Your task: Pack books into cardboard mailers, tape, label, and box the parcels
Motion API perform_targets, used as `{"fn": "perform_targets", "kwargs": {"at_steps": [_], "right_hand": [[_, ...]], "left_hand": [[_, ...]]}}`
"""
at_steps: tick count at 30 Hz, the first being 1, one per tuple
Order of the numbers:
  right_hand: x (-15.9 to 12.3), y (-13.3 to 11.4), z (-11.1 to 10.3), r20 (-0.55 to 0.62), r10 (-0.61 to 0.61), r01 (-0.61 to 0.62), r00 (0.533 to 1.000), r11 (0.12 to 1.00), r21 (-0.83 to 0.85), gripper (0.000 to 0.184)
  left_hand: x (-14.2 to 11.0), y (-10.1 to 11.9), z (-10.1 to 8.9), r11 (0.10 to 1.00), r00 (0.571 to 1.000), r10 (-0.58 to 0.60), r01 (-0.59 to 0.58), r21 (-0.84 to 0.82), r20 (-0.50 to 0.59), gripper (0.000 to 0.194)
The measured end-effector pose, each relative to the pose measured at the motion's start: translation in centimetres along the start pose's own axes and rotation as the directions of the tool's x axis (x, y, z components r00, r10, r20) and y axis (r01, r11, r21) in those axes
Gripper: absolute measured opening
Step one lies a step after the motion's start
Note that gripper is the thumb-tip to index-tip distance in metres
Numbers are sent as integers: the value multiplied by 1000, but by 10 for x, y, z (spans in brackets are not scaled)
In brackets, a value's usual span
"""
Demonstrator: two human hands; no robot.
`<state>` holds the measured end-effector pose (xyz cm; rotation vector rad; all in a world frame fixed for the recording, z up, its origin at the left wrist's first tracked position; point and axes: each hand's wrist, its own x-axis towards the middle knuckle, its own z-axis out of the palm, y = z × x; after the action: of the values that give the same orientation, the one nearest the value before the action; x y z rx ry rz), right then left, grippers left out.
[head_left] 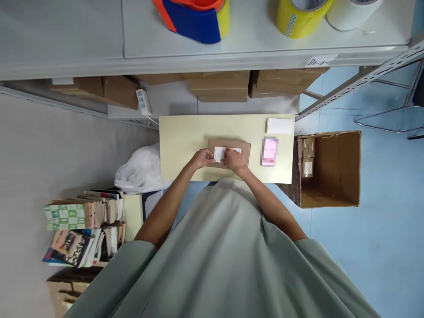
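Note:
A small brown cardboard box [245, 152] lies flat on the cream table [185, 130], close to its front edge. On its top is a white label [218, 154], partly covered by my right hand [233, 160]. That hand is closed, its curled fingers pressing on the label, and nothing shows in its grip. At the box's left end, my left hand [201, 159] is closed, with its fingertips pinching the front left corner beside the label. The undersides of the fingers are hidden on both hands.
Right of the box are a pink item [269, 151], blurred out, and a white stack of labels [279, 126]. A large open carton [331, 170] holding small boxes stands right of the table. Overhead, a shelf [248, 39] bears a tape dispenser [195, 20]. A white plastic bag [141, 170] sits left.

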<state>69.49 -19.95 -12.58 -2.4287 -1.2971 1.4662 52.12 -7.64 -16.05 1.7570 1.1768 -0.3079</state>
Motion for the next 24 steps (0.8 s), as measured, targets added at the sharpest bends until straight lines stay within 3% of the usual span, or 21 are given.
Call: {"fn": "perform_targets", "kwargs": {"at_steps": [4,7,14,19,24], "right_hand": [[-21,51,-16,-14,33,-32,999,999,43,16],[-29,75,-24,-18,43,-41,999,995,94,8],[-10,68,-27,-153,83,-67,985,992,111,52],[-5,69,-28,-178,74,-50,981,989,136,52],[-36,93,0,-256,92,-38,962,977,209,36]], "left_hand": [[1,2,-6,999,999,-33,32,29,24,45],[0,3,-7,998,998,-59,58,26,17,45],[-11,8,1,992,989,-106,112,56,-103,46],[-22,11,11,983,960,-161,176,46,-231,59],[-37,12,29,944,868,-312,328,-24,-386,87]]}}
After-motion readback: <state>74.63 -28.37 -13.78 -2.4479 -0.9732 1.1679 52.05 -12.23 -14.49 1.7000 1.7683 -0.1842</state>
